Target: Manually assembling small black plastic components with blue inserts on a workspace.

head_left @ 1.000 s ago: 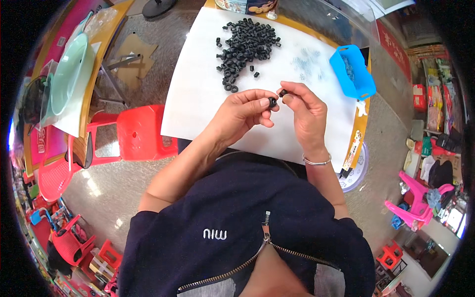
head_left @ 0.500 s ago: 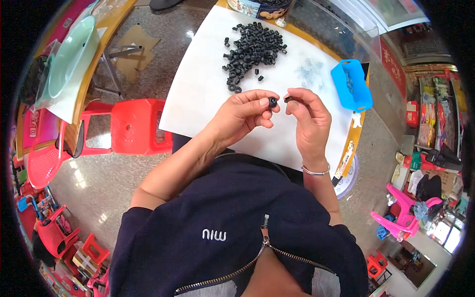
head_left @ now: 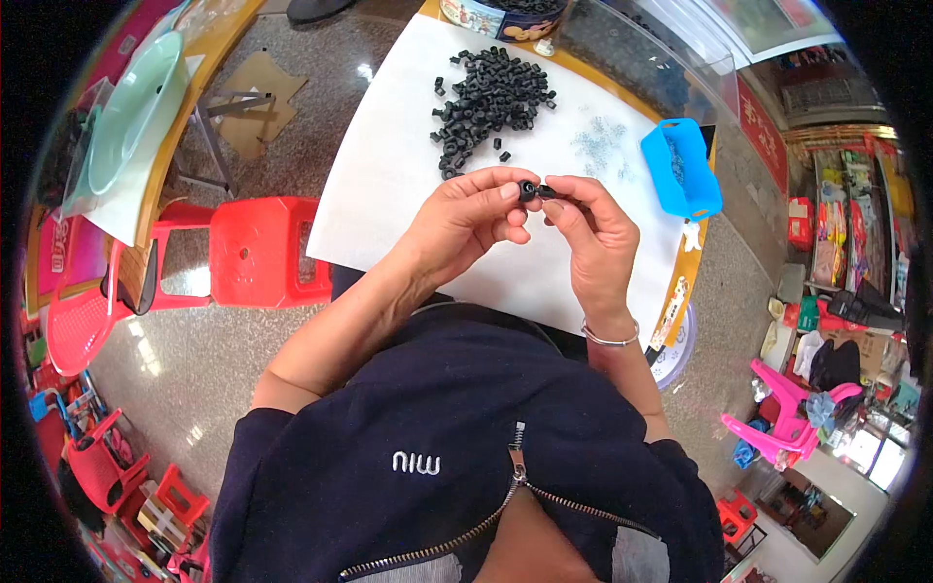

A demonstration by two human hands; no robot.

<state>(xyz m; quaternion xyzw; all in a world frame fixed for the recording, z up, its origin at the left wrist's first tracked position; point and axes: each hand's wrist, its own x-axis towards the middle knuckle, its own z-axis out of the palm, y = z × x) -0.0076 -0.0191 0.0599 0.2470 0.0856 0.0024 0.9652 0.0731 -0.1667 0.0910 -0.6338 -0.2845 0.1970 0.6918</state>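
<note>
Overhead, a white sheet [head_left: 389, 185] covers the table, a heap of black parts [head_left: 491, 102] at its far end. Nearer, the left hand [head_left: 462, 223] pinches a small black ring piece [head_left: 527, 189]; the right hand [head_left: 593, 233] pinches a smaller black part [head_left: 546, 191] just beside it, rightward.
</note>
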